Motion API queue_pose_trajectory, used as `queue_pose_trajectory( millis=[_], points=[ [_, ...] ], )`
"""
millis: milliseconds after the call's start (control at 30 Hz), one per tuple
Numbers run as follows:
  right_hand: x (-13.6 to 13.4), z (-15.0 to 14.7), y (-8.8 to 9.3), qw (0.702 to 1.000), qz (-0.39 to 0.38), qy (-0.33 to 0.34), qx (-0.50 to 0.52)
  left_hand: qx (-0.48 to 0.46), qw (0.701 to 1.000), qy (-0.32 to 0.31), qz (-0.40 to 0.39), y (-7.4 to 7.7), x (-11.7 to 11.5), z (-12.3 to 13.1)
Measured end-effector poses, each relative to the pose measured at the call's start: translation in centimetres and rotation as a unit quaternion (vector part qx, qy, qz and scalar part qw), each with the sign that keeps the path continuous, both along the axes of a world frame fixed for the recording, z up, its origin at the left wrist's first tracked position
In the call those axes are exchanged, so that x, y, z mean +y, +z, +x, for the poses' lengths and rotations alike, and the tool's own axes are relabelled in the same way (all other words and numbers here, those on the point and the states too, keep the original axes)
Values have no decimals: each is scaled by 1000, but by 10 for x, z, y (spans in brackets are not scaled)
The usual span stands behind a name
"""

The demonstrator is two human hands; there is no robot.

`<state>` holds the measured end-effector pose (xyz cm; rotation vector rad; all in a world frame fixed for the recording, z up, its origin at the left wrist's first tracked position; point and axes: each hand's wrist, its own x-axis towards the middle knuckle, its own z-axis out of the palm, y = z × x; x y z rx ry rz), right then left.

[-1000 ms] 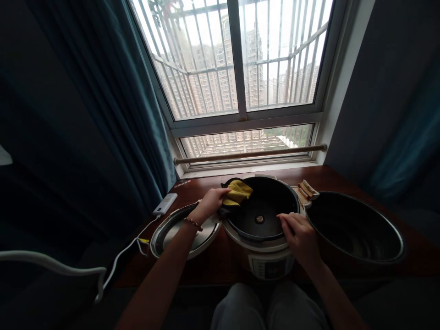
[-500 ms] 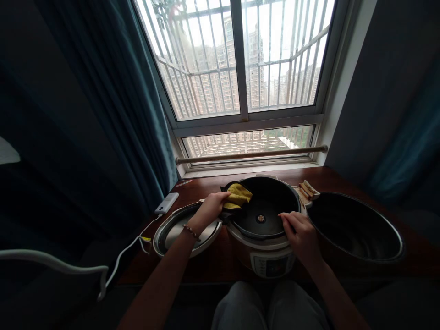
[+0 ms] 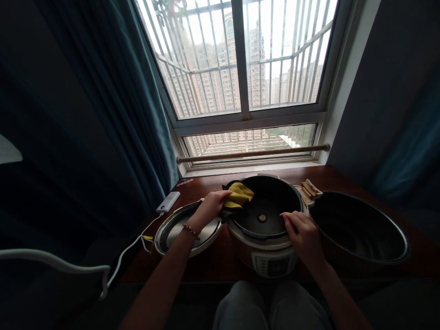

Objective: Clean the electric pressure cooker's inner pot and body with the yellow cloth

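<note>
An electric cooker [image 3: 266,259] stands open on the wooden sill in front of me, its dark inside bare with a small round sensor at the centre. My left hand [image 3: 209,207] grips a yellow cloth [image 3: 239,195] and presses it against the cooker's left inner rim. My right hand [image 3: 302,233] rests on the cooker's right rim, fingers curled over the edge.
The cooker's lid [image 3: 178,229] lies to the left. A large dark inner pot [image 3: 357,227] sits to the right. A white power bank [image 3: 167,202] with a cable lies at the far left. Wooden pieces [image 3: 311,189] sit behind the cooker. Curtains hang on both sides.
The cloth and my left hand have shifted slightly along the cooker's left rim. My right hand has stayed on the right rim. The view has drifted a little.
</note>
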<state>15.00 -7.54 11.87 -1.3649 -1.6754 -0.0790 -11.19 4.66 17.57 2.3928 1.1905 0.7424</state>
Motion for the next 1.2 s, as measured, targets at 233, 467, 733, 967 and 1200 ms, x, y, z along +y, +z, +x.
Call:
queue_pose_trajectory(
  millis=[233, 467, 733, 967, 1200],
  points=[
    [-1, 0, 1, 1000, -5, -1, -2, -13, 997, 43, 54, 9, -16, -4],
    [1, 0, -1, 1000, 1, -4, -3, 15, 995, 61, 82, 4, -60, 2],
    [-1, 0, -1, 1000, -7, -7, 2, 1, 988, 115, 101, -6, -91, 26],
    [0, 1, 1, 1000, -22, -15, -9, 21, 982, 123, 143, -13, -125, 63],
    [-3, -11, 29, 998, -40, -37, 12, -25, 988, 103, 116, -16, -141, 96]
  ],
)
